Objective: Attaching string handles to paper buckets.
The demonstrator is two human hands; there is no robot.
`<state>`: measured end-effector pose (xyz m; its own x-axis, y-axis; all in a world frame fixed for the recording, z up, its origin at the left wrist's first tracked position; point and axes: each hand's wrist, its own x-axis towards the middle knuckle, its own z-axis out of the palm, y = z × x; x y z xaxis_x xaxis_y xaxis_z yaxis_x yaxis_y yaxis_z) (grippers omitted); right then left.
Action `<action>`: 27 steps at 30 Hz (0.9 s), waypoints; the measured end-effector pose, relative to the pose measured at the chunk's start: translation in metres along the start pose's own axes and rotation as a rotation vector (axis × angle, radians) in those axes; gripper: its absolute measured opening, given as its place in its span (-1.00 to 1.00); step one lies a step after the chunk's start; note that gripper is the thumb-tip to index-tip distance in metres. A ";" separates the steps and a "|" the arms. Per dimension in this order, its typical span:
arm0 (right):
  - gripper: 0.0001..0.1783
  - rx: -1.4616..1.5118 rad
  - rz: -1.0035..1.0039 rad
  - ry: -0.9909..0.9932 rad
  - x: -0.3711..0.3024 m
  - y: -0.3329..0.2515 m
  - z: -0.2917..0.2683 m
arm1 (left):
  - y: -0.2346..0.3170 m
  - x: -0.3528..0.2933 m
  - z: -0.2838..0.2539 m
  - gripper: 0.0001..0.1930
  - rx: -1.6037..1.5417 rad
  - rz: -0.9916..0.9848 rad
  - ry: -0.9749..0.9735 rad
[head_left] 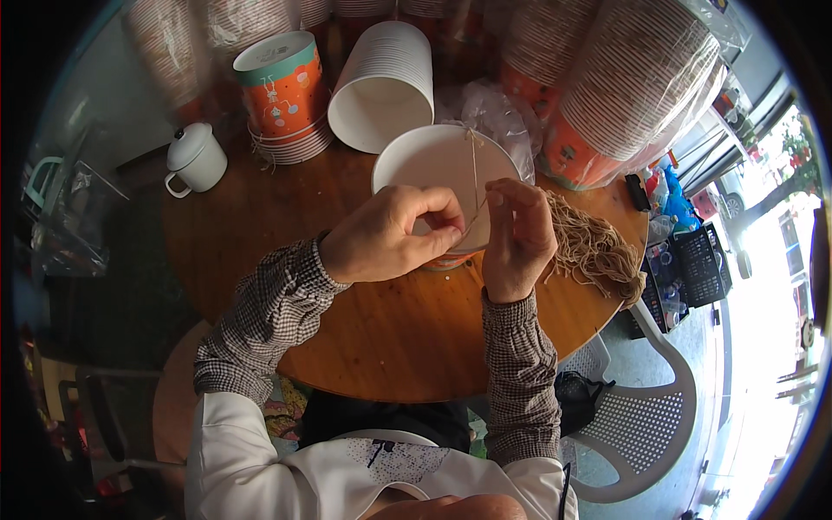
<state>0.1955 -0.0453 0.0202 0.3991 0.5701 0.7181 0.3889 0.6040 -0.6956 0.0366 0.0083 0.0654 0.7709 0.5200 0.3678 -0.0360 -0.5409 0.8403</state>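
A paper bucket [416, 160] with a white inside stands in front of me, its mouth towards me. A thin beige string [475, 169] runs from its far rim across the mouth to my hands at the near side. My left hand [394, 232] pinches the string between thumb and forefinger, over the bucket's near left rim. My right hand [520, 238] is closed with its fingertips together on the string, slightly higher and to the right. The bucket's outer wall is mostly hidden behind the hands. Beside my right hand lies a loose bundle of beige strings [589, 243].
At the back are a short stack of orange and green paper buckets [282, 100], white nested buckets lying on their side [386, 78] and tall bagged stacks [637, 78]. A white lidded mug [198, 160] stands left on the round wooden table [390, 338]. A grey chair [637, 425] is at right.
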 end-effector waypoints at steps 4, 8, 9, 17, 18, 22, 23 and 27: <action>-0.93 0.030 0.020 0.020 0.000 0.005 0.000 | 0.003 0.002 -0.001 -0.90 0.039 0.009 -0.049; -0.92 0.135 0.054 -0.076 0.000 0.001 -0.001 | 0.000 0.001 -0.007 -0.92 0.044 0.000 -0.102; -0.92 0.100 0.042 -0.085 -0.001 0.005 -0.005 | -0.003 0.003 -0.007 -0.92 0.043 0.003 -0.102; -0.91 -0.144 0.053 -0.059 -0.007 -0.003 -0.006 | -0.011 0.010 -0.002 -0.85 0.180 0.201 0.103; -0.91 -0.143 0.053 -0.060 -0.007 -0.003 -0.005 | -0.010 0.010 -0.001 -0.81 0.231 0.226 0.087; -0.92 -0.191 -0.113 -0.053 -0.005 -0.006 -0.001 | -0.017 0.008 0.009 -0.83 0.319 0.234 0.129; -0.93 -0.202 -0.191 -0.053 -0.003 -0.007 0.000 | -0.017 0.007 0.009 -0.83 0.321 0.233 0.132; -0.88 -0.179 -0.056 -0.097 -0.008 -0.011 -0.001 | -0.014 0.005 0.009 -0.86 0.308 0.237 0.165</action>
<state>0.1889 -0.0566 0.0223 0.2939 0.5946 0.7484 0.5533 0.5326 -0.6404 0.0467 0.0124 0.0520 0.6510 0.4431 0.6163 0.0115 -0.8176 0.5757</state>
